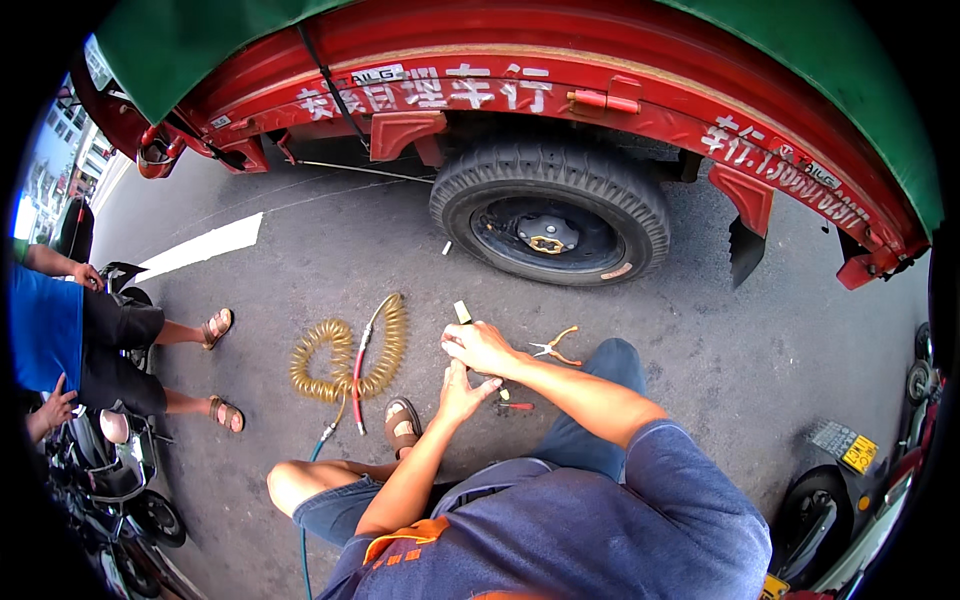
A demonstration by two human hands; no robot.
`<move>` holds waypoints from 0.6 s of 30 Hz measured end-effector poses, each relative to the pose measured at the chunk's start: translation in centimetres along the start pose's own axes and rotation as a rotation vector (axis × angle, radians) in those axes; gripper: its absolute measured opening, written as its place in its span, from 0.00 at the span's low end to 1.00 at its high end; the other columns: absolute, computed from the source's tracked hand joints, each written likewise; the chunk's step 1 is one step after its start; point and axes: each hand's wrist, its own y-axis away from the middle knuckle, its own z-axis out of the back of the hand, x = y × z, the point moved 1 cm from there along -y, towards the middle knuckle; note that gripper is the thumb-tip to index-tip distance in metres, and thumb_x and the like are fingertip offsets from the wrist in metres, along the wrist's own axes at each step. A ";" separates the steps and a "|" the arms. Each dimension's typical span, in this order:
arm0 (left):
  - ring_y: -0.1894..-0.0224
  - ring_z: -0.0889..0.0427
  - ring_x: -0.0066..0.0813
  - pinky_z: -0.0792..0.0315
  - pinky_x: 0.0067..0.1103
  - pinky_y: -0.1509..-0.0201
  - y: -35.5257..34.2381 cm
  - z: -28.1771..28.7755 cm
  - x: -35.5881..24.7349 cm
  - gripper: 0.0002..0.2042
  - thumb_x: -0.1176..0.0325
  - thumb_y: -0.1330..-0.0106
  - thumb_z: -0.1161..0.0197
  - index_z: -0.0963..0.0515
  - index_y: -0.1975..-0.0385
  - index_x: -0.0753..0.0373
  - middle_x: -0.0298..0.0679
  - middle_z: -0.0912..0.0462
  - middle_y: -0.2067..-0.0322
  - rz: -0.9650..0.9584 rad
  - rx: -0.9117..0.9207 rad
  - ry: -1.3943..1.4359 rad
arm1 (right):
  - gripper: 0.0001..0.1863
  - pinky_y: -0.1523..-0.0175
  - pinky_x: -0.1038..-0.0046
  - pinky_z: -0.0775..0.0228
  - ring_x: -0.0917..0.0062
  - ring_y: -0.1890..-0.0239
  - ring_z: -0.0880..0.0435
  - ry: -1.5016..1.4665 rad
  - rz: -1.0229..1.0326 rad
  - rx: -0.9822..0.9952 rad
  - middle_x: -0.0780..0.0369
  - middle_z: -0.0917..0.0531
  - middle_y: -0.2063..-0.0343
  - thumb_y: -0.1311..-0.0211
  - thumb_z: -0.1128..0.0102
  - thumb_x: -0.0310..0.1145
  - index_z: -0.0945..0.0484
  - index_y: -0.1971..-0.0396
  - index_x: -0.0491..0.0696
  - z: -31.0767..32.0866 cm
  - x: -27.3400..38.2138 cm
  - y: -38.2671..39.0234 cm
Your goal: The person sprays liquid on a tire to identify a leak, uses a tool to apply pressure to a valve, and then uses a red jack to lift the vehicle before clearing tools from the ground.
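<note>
My two hands meet above the ground in front of my crouched knees. My right hand (480, 348) is closed, fingers curled down toward the left one. Just below it, my left hand (463, 394) has its fingers bunched together, the thumb pointing right. Whatever is between them is too small or covered to make out. A pale yellow, short block-like piece (462, 312) shows just beyond my right hand; I cannot tell if it touches. Orange-handled pliers (559, 347) lie open on the ground to the right. A small red tool (516, 406) lies nearer me.
A red three-wheeled cargo vehicle's black wheel (550, 215) stands ahead, under the red side panel (440, 90). A coiled yellow air hose (335, 365) with a red tube (360, 385) lies left. Another person in sandals (226, 412) stands at far left, near parked motorcycles (105, 460).
</note>
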 end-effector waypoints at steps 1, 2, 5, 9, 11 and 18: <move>0.40 0.31 0.53 0.36 0.39 0.37 0.2 0.5 0.8 0.47 0.45 0.50 0.28 0.42 0.38 0.73 0.59 0.31 0.43 0.047 0.013 0.030 | 0.14 0.64 0.59 0.25 0.56 0.69 0.15 0.038 0.091 0.016 0.53 0.16 0.72 0.40 0.45 0.42 0.20 0.63 0.47 -0.6 1.4 -0.9; 0.41 0.31 0.54 0.36 0.39 0.37 0.9 0.6 2.1 0.48 0.45 0.51 0.27 0.41 0.38 0.72 0.59 0.31 0.44 0.102 0.018 0.066 | 0.16 0.64 0.59 0.25 0.56 0.68 0.15 -0.004 0.130 0.043 0.52 0.16 0.72 0.40 0.45 0.42 0.20 0.62 0.46 -1.2 2.6 -0.2; 0.42 0.30 0.54 0.36 0.39 0.38 0.1 0.4 1.0 0.46 0.41 0.52 0.29 0.38 0.39 0.68 0.56 0.29 0.45 -0.079 -0.053 -0.027 | 0.16 0.65 0.63 0.25 0.60 0.71 0.15 0.002 0.188 0.110 0.52 0.17 0.75 0.39 0.42 0.43 0.18 0.62 0.45 6.6 12.5 2.2; 0.45 0.29 0.49 0.35 0.38 0.38 -1.4 -3.8 0.1 0.44 0.43 0.52 0.30 0.36 0.35 0.57 0.48 0.26 0.45 -0.039 0.075 0.004 | 0.12 0.71 0.70 0.28 0.71 0.80 0.17 0.174 0.279 0.043 0.58 0.18 0.83 0.40 0.38 0.39 0.17 0.65 0.45 9.7 13.0 4.3; 0.46 0.29 0.48 0.34 0.38 0.39 -1.2 0.7 -1.9 0.43 0.47 0.53 0.29 0.36 0.36 0.58 0.47 0.26 0.46 0.076 0.159 0.017 | 0.09 0.75 0.72 0.31 0.75 0.83 0.20 0.167 0.364 -0.013 0.57 0.19 0.84 0.41 0.37 0.34 0.18 0.67 0.43 8.0 11.5 3.5; 0.49 0.29 0.48 0.33 0.38 0.41 -1.5 -0.3 -1.5 0.40 0.48 0.55 0.29 0.33 0.43 0.63 0.45 0.24 0.51 0.045 0.097 0.054 | 0.07 0.69 0.64 0.26 0.64 0.78 0.17 0.158 0.222 -0.243 0.56 0.18 0.81 0.41 0.37 0.34 0.21 0.70 0.45 1.1 -0.7 1.7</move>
